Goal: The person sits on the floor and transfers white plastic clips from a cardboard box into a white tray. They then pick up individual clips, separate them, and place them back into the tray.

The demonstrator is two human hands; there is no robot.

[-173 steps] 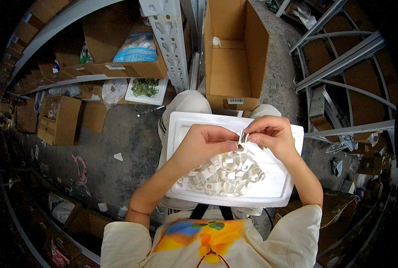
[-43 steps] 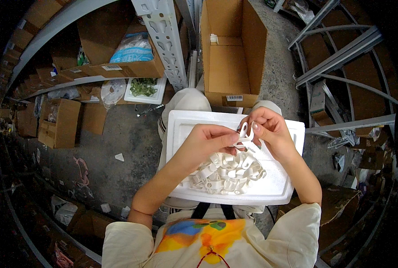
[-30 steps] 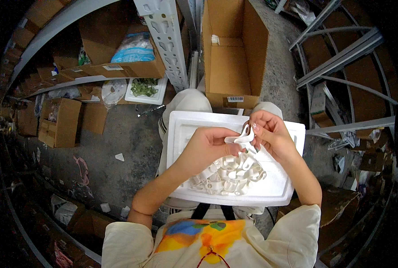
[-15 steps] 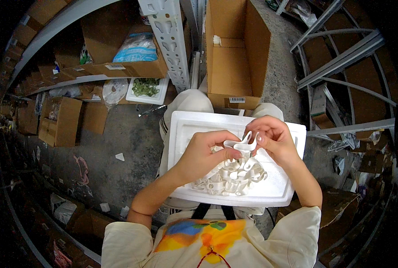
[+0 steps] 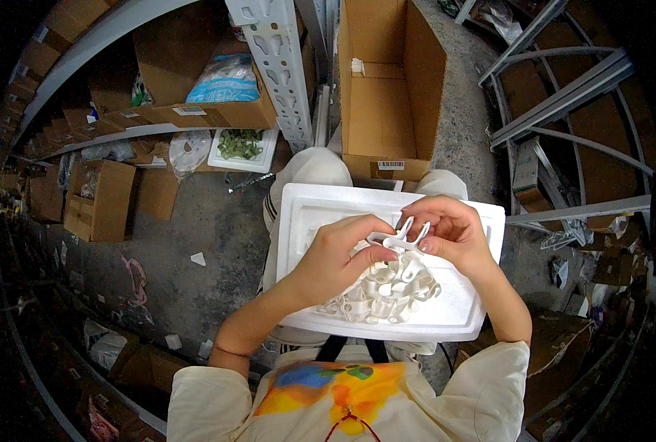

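Over a white foam tray [image 5: 306, 210] on my lap, both hands hold a white looped strip piece [image 5: 399, 240]. My left hand [image 5: 343, 250] pinches its left end between thumb and fingers. On the other side, the fingers and thumb of my right hand [image 5: 457, 234] are closed around the right-hand loops, and they partly hide them. Whether it is one piece or two joined together, I cannot tell. Just below the hands a loose pile of similar white looped pieces [image 5: 387, 293] lies in the tray.
Beyond my knees stands an open cardboard box [image 5: 387, 110] with a small white stack inside. A perforated metal upright [image 5: 273, 62] and shelved cartons are at left, near a white tray of green pieces [image 5: 240, 144]. Metal racking [image 5: 563, 96] rises at right.
The held white piece has turned slightly between my hands, showing more of its narrow edges. My right fingers have shifted a little, and the pile looks the same.
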